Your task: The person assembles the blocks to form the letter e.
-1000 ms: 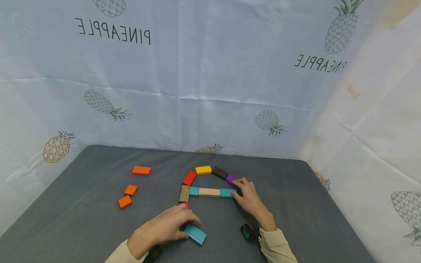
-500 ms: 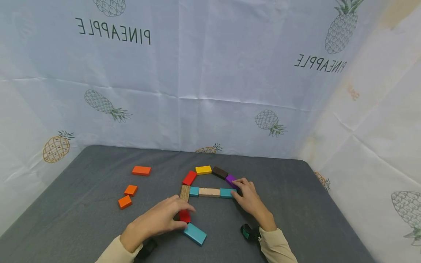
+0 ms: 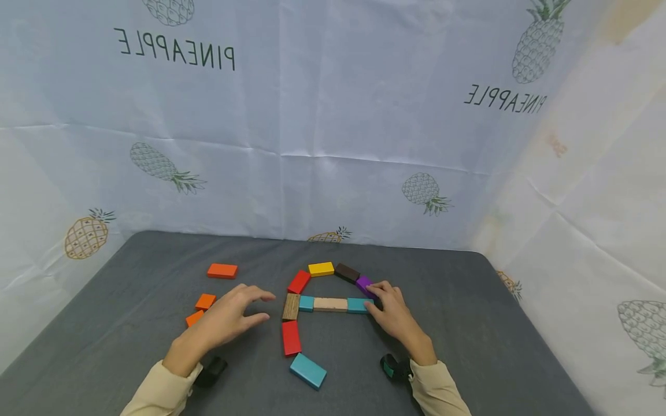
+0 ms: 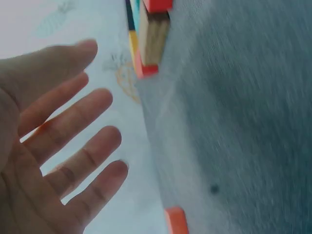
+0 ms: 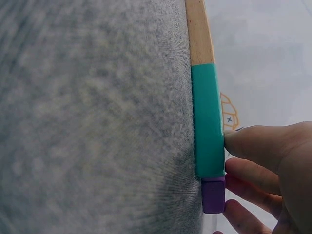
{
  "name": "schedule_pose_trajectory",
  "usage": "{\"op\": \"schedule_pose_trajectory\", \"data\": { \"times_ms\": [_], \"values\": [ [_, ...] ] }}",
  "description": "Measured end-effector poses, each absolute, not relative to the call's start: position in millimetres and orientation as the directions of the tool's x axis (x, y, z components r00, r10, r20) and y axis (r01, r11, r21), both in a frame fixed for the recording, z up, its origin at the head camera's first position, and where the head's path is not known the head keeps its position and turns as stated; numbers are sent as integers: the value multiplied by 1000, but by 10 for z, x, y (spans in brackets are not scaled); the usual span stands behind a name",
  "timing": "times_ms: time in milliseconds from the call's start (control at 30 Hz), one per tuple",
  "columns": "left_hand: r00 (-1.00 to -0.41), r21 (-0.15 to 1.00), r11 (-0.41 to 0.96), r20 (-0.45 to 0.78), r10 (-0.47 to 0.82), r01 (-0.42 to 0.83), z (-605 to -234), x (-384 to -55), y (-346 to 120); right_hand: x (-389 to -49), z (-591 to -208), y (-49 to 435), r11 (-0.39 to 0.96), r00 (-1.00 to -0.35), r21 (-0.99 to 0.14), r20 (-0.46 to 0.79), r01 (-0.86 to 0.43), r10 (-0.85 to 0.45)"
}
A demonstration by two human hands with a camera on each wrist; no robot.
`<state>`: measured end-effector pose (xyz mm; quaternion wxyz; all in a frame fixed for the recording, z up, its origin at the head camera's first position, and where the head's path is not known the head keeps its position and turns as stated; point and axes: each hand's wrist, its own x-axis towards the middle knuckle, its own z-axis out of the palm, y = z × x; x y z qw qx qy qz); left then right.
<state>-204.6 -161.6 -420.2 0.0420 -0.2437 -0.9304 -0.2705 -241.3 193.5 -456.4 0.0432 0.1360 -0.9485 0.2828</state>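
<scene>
"What's the left hand got?"

"Nothing. It's wide, with the fingers spread. The brown block is past its fingertips."

"Can you see all the orange ones?"

"The far orange block, yes. The small orange block is right by the hand. The near orange block is partly hidden behind it. The left wrist view is blurry, and an orange piece there is cut off, so I can't tell which one it is."

"And the right hand?"

"A bit narrow, but not wrapped round anything. Its thumb touches the blue block and its fingers touch the purple block. They hide part of the purple one."

"What's cut off over there?"

"In the right wrist view, the pale block runs off the top."

"And the red block?"

"Flat on the bench. I can't tell if it touches the loose blue block."
</scene>
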Motion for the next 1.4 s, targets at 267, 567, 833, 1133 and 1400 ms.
{"op": "schedule_pose_trajectory", "data": {
  "times_ms": [267, 567, 833, 1133, 1400],
  "values": [
    [-911, 504, 759, 218, 350, 412, -4269, -2193, -1757, -2432, -4586, 1943, 805, -963, -528, 153, -270, -223],
    [-941, 463, 820, 176, 287, 337, -4314, -2424, -1923, -2434, -4582, 1927, 807, -965, -529, 144, -261, -218],
    [-944, 423, 844, 176, 280, 330, -4325, -2589, -2066, -2439, -4607, 1931, 808, -964, -525, 145, -267, -224],
    [-948, 394, 862, 147, 283, 319, -4296, -2786, -2150, -2425, -4595, 1940, 809, -960, -516, 159, -280, -231],
    [-962, 378, 885, 94, 257, 273, -4310, -2882, -2175, -2420, -4575, 1933, 809, -960, -516, 163, -280, -229]
  ]
}}
